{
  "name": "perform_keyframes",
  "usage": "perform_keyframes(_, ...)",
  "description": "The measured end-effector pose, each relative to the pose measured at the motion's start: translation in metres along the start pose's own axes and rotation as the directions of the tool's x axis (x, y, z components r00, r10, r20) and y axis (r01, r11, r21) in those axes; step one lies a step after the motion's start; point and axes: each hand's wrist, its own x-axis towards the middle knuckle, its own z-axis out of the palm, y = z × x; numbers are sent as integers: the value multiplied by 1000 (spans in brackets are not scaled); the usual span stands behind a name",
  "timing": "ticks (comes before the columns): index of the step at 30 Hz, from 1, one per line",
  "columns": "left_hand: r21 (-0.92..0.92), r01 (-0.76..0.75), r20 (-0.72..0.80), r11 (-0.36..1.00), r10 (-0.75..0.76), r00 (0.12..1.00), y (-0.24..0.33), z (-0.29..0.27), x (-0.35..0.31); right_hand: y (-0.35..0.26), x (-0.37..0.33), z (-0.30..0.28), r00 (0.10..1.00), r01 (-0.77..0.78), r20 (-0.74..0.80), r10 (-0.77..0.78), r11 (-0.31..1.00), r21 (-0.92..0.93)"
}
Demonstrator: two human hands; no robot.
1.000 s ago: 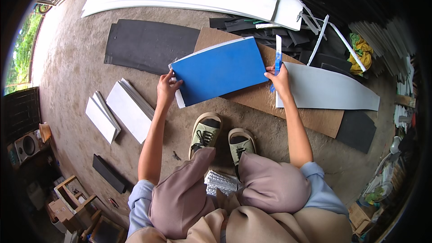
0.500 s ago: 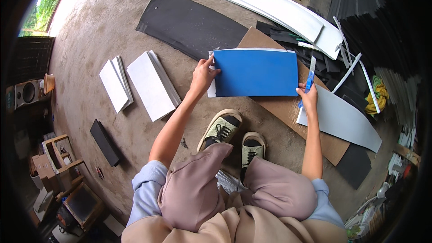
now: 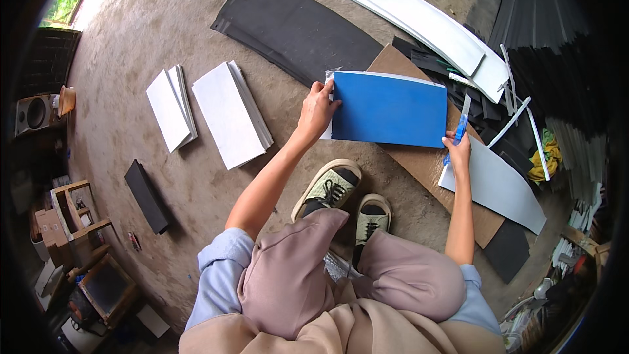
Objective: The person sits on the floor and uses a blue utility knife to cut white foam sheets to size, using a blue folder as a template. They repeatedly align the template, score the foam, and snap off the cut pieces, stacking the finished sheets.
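A rectangular blue sheet (image 3: 390,110) is held flat in front of me, with a white sheet (image 3: 327,132) showing beneath its left and far edges. My left hand (image 3: 318,110) pinches the left edge, thumb and fingers closed on the blue and white sheets together. At the near right corner, my right hand (image 3: 458,149) is closed round a blue utility knife (image 3: 462,128), its blade extended and pointing away from me. Fingers of that hand also touch the blue sheet's corner. Under the sheets lies a brown board (image 3: 419,174) on the floor.
Two stacks of white panels, a smaller one (image 3: 167,111) and a larger one (image 3: 226,115), lie to the left. Beyond are a long black sheet (image 3: 301,23) and long white strips (image 3: 400,10). A pale grey sheet (image 3: 498,187), dark offcuts and a yellow cloth (image 3: 550,155) lie right.
The view has turned slightly, so the floor and everything on it appear shifted. Both hands keep the same hold on the sheets and the knife.
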Motion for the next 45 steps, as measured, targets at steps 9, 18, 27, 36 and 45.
perform_keyframes(9,-82,120,54,989,-116,992,5,-6,0,-1,1,0,1000,-12,15,13,1000,-26)
perform_keyframes(18,-73,337,-49,939,-340,939,1,0,-44,4,1,0,1000,-13,2,13,999,-36)
perform_keyframes(27,-637,392,210,663,-340,917,48,-24,-40,0,-7,-8,997,24,-67,-27,999,-36)
perform_keyframes(36,-560,-378,-247,737,287,925,179,-118,12,-214,-43,-71,802,597,-140,-580,771,223)
perform_keyframes(45,-290,-431,207,855,495,844,210,-124,35,-234,-66,-48,805,526,237,-543,839,136)
